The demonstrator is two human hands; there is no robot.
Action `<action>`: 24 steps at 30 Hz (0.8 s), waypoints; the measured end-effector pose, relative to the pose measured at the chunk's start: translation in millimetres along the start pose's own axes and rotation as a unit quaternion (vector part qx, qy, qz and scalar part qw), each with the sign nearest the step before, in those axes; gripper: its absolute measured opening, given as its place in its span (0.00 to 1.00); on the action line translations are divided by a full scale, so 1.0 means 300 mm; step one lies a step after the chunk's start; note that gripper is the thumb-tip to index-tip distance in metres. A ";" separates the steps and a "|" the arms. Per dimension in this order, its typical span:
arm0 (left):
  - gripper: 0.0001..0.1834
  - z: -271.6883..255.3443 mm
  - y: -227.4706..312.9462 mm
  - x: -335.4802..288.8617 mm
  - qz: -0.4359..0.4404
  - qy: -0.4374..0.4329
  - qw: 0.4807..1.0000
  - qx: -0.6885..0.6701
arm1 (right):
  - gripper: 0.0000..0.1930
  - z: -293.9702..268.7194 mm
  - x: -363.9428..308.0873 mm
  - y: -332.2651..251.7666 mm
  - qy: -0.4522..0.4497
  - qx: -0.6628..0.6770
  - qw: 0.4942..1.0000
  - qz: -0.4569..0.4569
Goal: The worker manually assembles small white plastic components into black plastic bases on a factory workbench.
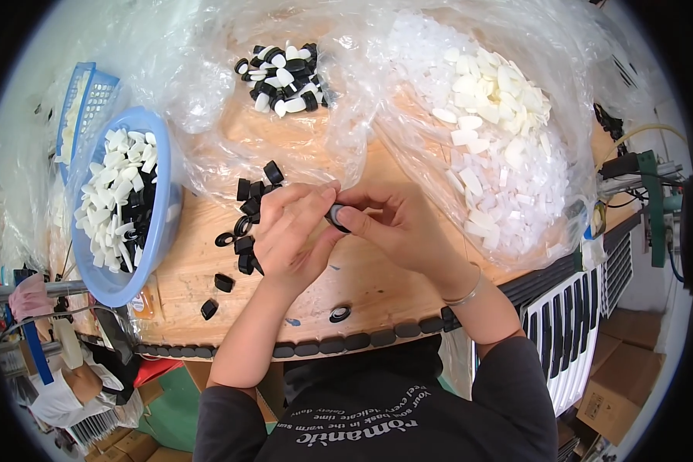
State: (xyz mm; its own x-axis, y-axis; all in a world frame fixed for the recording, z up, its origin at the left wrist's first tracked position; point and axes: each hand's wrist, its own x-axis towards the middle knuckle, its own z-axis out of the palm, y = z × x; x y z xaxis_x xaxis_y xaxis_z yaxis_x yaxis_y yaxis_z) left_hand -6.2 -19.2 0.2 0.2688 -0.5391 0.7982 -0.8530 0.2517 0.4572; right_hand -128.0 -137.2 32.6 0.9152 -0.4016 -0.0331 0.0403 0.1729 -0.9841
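Observation:
Over the middle of the wooden table my left hand and my right hand meet around a small black oval cap. The fingers of both are closed on it, and a greyish face of it shows between them. Just left of my left hand lie several loose black caps, some partly hidden by that hand. A ring-like black cap with a pale inside rests near the table's front edge. A row of dark oval pieces runs along that edge.
At left stands a blue basin of white and black pieces, beside a blue basket. A black-and-white pile sits at the back. Clear plastic sheeting surrounds white oval pieces at right. Another person is at lower left.

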 end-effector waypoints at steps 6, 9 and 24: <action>0.26 0.004 -0.004 -0.002 0.002 -0.002 1.000 -0.015 | 0.10 0.023 -0.006 0.042 0.022 0.033 0.999 -0.020; 0.26 0.006 -0.006 0.004 0.013 -0.006 1.000 -0.012 | 0.11 0.022 -0.007 0.043 0.028 0.013 0.999 -0.035; 0.12 -0.027 -0.002 -0.015 -0.367 -0.030 0.853 -0.371 | 0.12 -0.003 -0.011 -0.002 -0.012 0.054 0.998 -0.024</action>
State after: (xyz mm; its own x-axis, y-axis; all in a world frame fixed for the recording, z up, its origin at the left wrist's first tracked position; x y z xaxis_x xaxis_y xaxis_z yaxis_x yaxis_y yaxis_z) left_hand -3.3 -10.4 -0.4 0.5665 -0.8042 0.1799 0.0581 0.2568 0.9647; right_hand -131.5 -136.9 33.1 0.9203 -0.3908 0.0187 0.1261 0.2510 -0.9597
